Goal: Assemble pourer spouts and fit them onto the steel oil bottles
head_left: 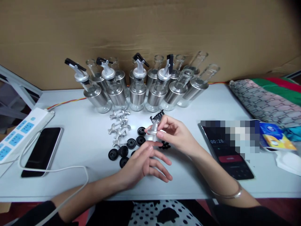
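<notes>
Bottles (137, 94) stand behind the spouts (118, 128) and round caps (131, 143).

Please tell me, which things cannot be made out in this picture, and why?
All in the head view:
Silver piece: partly covered by the right hand.
Black caps: some partly behind the left hand.
Back bottles: lower parts behind the front bottles.
Power strip: cut off by the left edge.
Right phone: screen partly pixelated.

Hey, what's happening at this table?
Someone's right hand holds a silvery spout piece between thumb and fingers, while the left hand is close beneath it, fingers spread. More spout pieces and round black caps lie on the table. Behind them stand glass-and-metal bottles; four in the front row wear pourer tops.
</notes>
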A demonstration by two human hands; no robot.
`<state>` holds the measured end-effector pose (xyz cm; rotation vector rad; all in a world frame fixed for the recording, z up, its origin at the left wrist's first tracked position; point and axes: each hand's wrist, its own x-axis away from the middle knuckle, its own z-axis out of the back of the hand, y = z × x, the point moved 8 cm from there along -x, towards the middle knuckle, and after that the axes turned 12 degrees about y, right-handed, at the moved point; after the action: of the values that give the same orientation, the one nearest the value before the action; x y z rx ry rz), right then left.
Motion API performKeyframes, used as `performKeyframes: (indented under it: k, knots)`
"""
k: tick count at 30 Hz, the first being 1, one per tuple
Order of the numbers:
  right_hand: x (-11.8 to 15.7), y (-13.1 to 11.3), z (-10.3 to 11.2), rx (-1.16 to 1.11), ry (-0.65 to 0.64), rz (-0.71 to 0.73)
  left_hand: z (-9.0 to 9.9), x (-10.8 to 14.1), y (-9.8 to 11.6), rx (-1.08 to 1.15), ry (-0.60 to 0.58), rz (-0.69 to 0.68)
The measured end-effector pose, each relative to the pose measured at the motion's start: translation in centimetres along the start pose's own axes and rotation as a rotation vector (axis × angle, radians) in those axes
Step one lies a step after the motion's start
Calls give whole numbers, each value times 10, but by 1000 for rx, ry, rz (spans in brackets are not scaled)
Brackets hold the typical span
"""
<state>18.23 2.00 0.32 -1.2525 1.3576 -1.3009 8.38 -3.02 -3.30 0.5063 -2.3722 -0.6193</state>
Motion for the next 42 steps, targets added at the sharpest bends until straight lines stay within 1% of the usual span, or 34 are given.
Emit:
performKeyframes:
  k: [2, 5, 8, 11, 15, 16, 18, 20, 21, 22, 24, 27, 30, 37, 42]
  knots:
    - [4, 2, -2, -57, -60, -66, -1, -1, -1, 36, -33, 42]
    - [10, 7, -9, -133, -159, -173, -2, 2, -4, 117, -86, 140]
    - [14, 7, -16, -150, -241, -191, 0, 5, -5, 156, -90, 180]
    - [16, 6, -19, -83, -276, -170, 2, 6, -6, 164, -81, 182]
    - [16, 1, -17, -4, -269, -134, 2, 6, -6, 171, -85, 193]
    - [14, 0, -14, 27, -247, -118, 2, 6, -6, 169, -83, 192]
    - [9, -3, -1, 149, -150, -59, 3, 6, -4, 158, -76, 181]
    - [4, -8, 14, 335, -45, 16, 3, 6, -3, 143, -66, 172]
    - [2, -10, 20, 431, -21, 42, 4, 5, -3, 137, -61, 168]
    - [2, -11, 24, 515, -29, 57, 4, 5, -3, 132, -59, 163]
    - [3, -8, 24, 633, -110, 61, 4, 5, -3, 117, -56, 155]
    - [8, -3, 18, 737, -235, 81, 5, 4, -4, 95, -59, 146]
    - [14, 3, 11, 806, -300, 103, 5, 3, -5, 90, -75, 141]
    - [17, 12, 8, 894, -327, 125, 4, 4, -4, 66, -83, 132]
    - [16, 10, 5, 894, -319, 165, 5, 3, -5, 50, -85, 126]
